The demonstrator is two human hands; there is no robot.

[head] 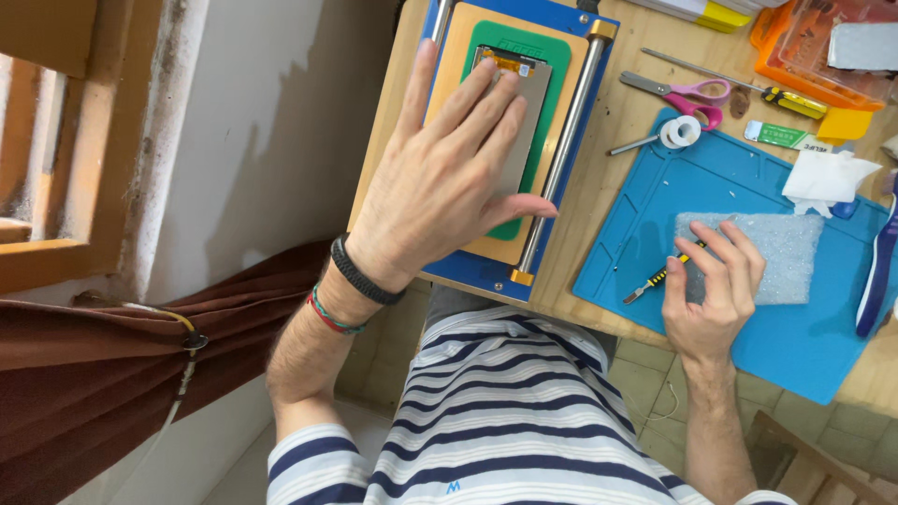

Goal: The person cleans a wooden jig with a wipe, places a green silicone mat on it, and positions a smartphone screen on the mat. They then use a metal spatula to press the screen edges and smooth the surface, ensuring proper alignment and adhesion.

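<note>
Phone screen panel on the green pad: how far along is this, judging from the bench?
Done: the phone screen panel lies on the green pad of the blue machine. In hand: the left hand presses flat on the panel; the right hand holds a small yellow-handled tool by the foam sheet. Left: the scissors lie untouched.

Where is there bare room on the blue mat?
The blue mat is bare along its near edge, below the right hand and foam pad. Crowded: the far edge, with scissors, tape roll and tissue.
</note>
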